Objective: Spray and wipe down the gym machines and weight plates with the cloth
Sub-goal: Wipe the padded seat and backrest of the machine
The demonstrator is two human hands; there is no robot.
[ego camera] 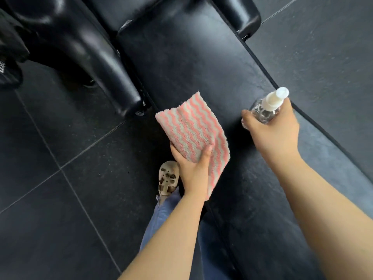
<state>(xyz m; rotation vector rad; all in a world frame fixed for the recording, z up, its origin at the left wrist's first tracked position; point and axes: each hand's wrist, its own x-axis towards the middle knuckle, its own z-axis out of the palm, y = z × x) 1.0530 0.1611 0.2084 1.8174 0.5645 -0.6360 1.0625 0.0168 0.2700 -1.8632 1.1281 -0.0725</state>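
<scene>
A long black padded bench runs diagonally from the upper middle to the lower right. My left hand grips a folded pink-and-grey wavy-striped cloth from below, thumb on top, over the bench's near left edge. My right hand holds a clear spray bottle with a white nozzle, its top pointing up and away, above the bench's right side. The bench surface looks dull and dusty, with faint streaks.
A black cylindrical roller pad lies left of the bench, another at the top right. Dark rubber floor tiles surround the machine. My sandalled foot and jeans leg stand beside the bench's left edge.
</scene>
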